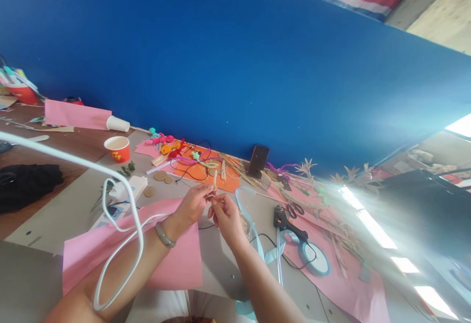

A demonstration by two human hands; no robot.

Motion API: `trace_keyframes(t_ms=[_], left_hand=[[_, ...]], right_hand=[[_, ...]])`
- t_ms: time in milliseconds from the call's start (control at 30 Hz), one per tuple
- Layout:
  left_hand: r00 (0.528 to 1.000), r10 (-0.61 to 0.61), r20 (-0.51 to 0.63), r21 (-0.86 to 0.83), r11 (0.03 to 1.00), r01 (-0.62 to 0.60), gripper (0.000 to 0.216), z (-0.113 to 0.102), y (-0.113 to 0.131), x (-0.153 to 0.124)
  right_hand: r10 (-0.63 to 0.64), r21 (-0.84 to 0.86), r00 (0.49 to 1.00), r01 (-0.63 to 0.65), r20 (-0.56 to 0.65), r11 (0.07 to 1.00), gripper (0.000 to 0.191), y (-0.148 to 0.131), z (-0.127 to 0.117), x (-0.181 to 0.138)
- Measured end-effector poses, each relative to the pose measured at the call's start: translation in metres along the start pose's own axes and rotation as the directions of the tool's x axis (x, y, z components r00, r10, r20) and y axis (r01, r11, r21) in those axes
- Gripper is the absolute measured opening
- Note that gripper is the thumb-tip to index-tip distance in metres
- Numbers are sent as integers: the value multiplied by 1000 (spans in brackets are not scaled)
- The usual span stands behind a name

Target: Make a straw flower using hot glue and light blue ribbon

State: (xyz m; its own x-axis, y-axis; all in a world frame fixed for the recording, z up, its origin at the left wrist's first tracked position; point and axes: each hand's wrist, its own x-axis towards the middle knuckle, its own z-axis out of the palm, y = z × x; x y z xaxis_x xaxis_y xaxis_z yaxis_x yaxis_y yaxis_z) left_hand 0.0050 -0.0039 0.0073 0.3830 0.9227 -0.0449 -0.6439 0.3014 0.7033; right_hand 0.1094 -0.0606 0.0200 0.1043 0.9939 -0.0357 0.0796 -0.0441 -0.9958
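My left hand (192, 204), with a bangle on its wrist, is closed in a pinch on a small, pale, pointed piece (215, 182) that stands upright. Its exact kind is too small to tell. Close against it, my right hand (225, 215) pinches with thumb and forefinger near the lower end of that piece. Whatever lies between the right fingertips is hidden. Below the left forearm is a pink paper sheet (180, 259). Behind both hands lies orange paper (230, 184) with pipe cleaners and thin sticks about it.
A white cable (139, 225) loops across my left forearm. On the right lie a glue gun (290, 226), scissors (295, 209) and a roll of light blue ribbon (314, 258). A phone (258, 160) leans on the blue partition (228, 68). A paper cup (118, 150) stands left.
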Motion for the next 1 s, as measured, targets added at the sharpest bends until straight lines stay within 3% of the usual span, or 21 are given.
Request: trace_keyframes(t_ms=[167, 1000], left_hand=[[1000, 21, 13, 61, 998, -22, 18, 3, 6, -3], [1000, 13, -26, -21, 1000, -14, 7, -4, -5, 3]], right_hand=[[13, 34, 1000, -13, 2, 999, 22, -1, 0, 0], [25, 66, 1000, -27, 19, 997, 25, -1, 1, 1]])
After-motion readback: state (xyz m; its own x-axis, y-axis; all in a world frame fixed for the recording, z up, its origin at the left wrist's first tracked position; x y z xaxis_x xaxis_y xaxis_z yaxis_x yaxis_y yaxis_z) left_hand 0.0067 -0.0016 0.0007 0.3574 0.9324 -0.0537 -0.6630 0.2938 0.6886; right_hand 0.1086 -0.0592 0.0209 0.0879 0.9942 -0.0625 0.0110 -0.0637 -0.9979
